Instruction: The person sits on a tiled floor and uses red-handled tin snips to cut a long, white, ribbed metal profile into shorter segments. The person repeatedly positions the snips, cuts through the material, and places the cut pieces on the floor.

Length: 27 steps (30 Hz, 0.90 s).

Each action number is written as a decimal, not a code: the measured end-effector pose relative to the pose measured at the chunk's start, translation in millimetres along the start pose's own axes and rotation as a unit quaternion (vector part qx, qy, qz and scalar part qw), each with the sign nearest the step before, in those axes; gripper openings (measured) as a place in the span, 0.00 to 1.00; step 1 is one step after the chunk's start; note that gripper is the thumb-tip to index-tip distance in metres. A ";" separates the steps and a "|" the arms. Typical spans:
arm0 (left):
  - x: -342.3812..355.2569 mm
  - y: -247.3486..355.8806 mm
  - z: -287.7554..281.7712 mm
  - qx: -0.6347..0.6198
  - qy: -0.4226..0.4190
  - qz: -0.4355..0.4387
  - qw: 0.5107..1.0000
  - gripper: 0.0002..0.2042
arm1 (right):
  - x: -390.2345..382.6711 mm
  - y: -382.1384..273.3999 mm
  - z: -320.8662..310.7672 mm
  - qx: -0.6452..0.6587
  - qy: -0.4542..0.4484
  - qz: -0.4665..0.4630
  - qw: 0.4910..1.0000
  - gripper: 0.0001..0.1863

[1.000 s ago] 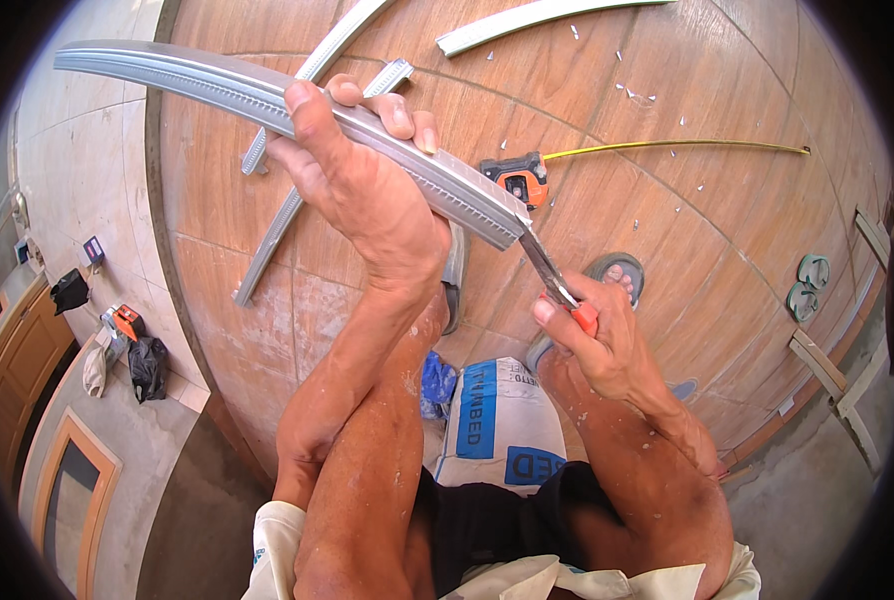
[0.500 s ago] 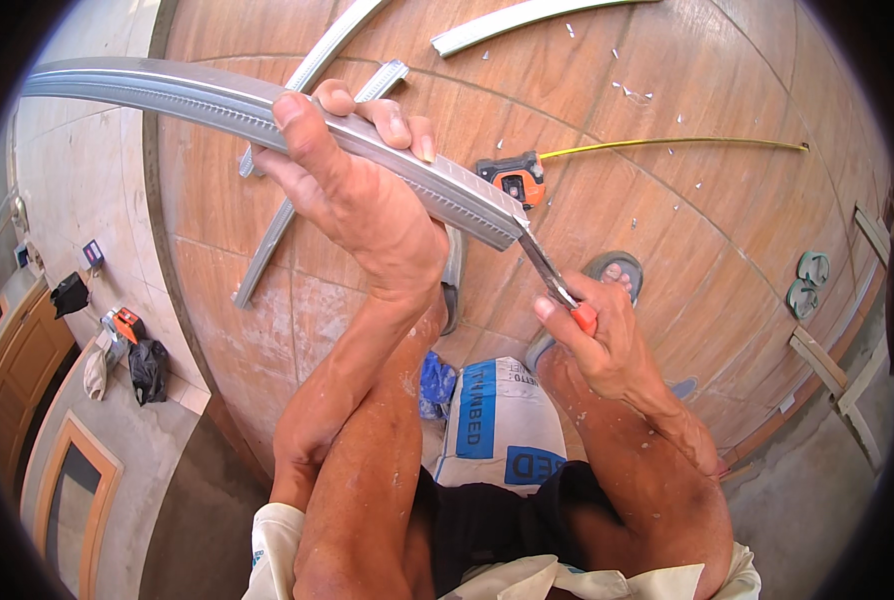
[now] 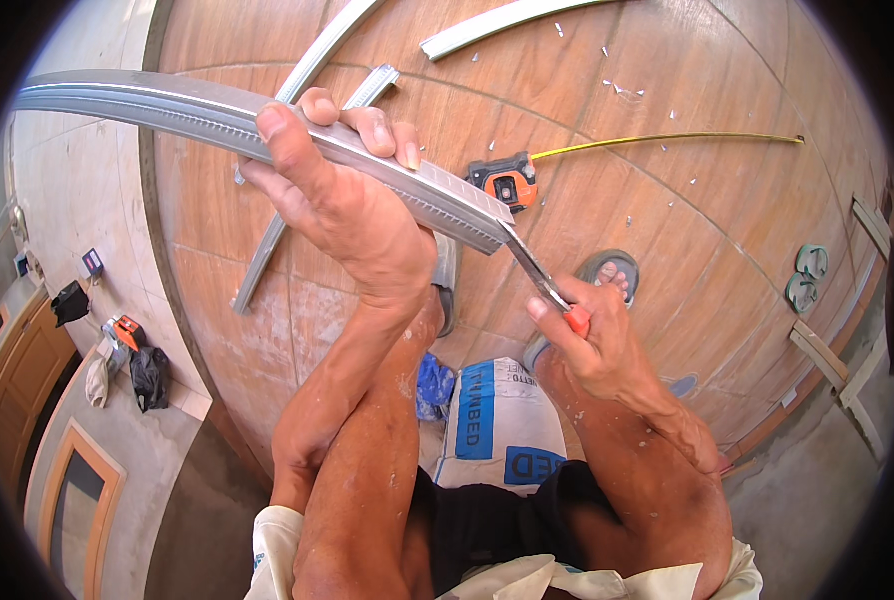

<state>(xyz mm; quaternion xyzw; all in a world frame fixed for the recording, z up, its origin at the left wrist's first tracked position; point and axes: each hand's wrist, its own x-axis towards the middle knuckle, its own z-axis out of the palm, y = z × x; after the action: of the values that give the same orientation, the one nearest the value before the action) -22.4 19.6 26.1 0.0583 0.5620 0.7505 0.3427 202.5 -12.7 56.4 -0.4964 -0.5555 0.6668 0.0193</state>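
Metal channel [image 3: 217,115], ribbed along its near side, held slantwise above the tiled floor [image 3: 717,230]: one end far out left of the left hand [image 3: 352,215], the other between the two hands. Left hand closed around the channel, thumb against the near side, fingertips over the far edge. Right hand [image 3: 597,335] curled shut on the red grip of the snips [image 3: 537,272], blade tips at the channel's right-hand end; how wide the blades stand, cannot tell. On technique, my judgement: the left grip sits safely back from the blades, but the overhang may flex under a squeeze, so a firm, untwisting hold matters. Snips best set square to the lip, metal well into the blades rather than nipped at the tips, right wrist straight, pressure slow and even. Left fingers belong clear of the blade line; edges are likely sharp. Beyond the hands: tape measure [image 3: 507,182] near the channel's right end, yellow tape [image 3: 667,136] drawn out rightward, small pale scraps [image 3: 622,91] strewn around, worth minding with feet in open sandals [image 3: 593,268]. More metal strips [image 3: 324,50] past the left hand. White-and-blue sack [image 3: 517,410] between the legs, nearer the body than either hand.
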 end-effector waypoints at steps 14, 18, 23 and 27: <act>28.3 -3.6 -29.2 -0.051 -0.060 -0.146 0.986 0.17 | 3.6 -7.2 -14.1 0.050 -0.182 0.077 0.979 0.22; 38.0 -11.1 -42.0 -0.110 -0.121 -0.203 0.965 0.21 | 3.1 -20.7 -14.4 0.024 -0.197 0.093 0.976 0.22; 33.2 -7.8 -32.3 -0.088 -0.109 -0.191 0.972 0.22 | 0.0 -11.5 -8.0 0.043 -0.178 0.020 0.983 0.17; 37.2 -14.4 -39.1 -0.139 -0.136 -0.220 0.956 0.20 | 4.0 -18.8 -9.8 0.001 -0.205 0.085 0.975 0.20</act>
<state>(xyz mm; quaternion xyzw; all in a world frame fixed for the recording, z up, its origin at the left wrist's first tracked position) -62.6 11.6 -11.9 -0.0139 0.3995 0.7121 0.5772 197.3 3.9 69.2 -0.3948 -0.5028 0.7541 -0.1506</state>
